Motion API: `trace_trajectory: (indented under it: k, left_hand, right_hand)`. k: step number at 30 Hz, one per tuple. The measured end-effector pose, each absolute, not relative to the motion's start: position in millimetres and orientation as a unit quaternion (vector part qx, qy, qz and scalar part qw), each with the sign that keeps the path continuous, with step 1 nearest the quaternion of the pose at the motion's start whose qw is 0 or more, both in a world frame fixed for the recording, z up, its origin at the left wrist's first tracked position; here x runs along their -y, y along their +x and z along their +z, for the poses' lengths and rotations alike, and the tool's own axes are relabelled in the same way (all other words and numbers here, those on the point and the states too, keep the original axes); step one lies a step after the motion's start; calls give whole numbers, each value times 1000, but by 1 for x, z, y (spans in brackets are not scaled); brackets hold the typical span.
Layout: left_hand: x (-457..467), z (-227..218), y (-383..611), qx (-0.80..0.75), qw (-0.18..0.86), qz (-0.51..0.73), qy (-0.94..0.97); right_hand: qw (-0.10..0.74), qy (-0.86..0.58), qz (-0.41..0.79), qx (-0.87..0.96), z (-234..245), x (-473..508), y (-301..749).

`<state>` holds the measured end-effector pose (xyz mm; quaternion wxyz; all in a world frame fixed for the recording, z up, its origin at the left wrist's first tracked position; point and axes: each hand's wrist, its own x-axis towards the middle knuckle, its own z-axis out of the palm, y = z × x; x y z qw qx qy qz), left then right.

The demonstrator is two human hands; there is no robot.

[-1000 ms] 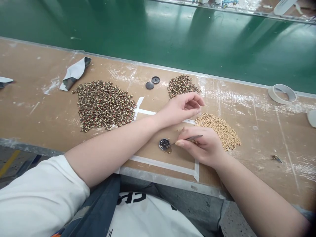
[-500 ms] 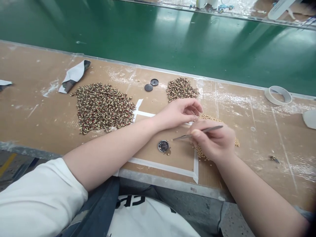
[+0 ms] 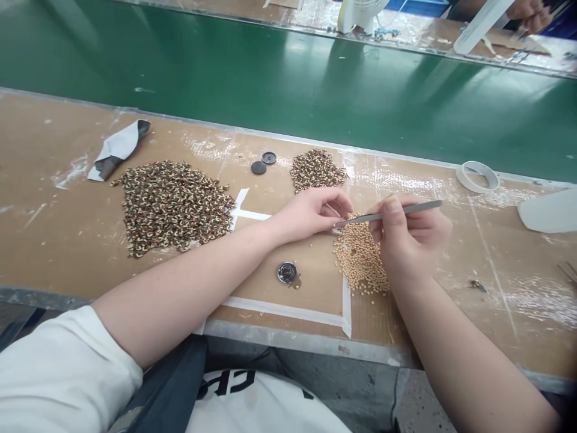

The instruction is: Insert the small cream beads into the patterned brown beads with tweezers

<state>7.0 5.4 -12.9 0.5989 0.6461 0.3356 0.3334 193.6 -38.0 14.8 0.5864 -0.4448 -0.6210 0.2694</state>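
My right hand [image 3: 408, 237] grips a pair of metal tweezers [image 3: 412, 208], tips pointing left. Those tips reach the fingertips of my left hand [image 3: 313, 211]. Its fingers are curled and pinched together, and whatever lies between them is too small to make out. Beneath the tweezers spreads a pile of small, round, gold-coloured pieces [image 3: 363, 258]. Nearer to me stands a small round dish of dark, glossy paste [image 3: 287, 272], with a few gold pieces beside it. Just behind my left hand lies a small heap of brown and cream parts [image 3: 316, 168].
A larger heap of similar parts [image 3: 175, 207] lies left. Two black round caps [image 3: 258, 168] sit behind. A tape roll [image 3: 478, 177] and a white translucent piece [image 3: 550, 210] are at right. Beyond the green belt [image 3: 252, 72], another person's hands [image 3: 532, 15] show.
My right hand has lifted the tweezers away from beside the paste dish, back to my left fingertips, uncovering more of the gold pile. The camera view has shifted slightly.
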Motion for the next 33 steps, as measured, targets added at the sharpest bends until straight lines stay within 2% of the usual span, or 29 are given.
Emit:
trace_trajectory:
  k: [7, 15, 33]
  left_hand:
    - [-7, -16, 7, -332, 613, 343, 629]
    - [-7, -16, 8, -334, 605, 353, 631]
    - [-4, -13, 7, -328, 577, 322, 675]
  right_hand:
    - [610, -464, 231, 599, 18, 33, 197]
    - [595, -487, 188, 612, 19, 33, 201]
    - [583, -464, 235, 624, 14, 35, 195]
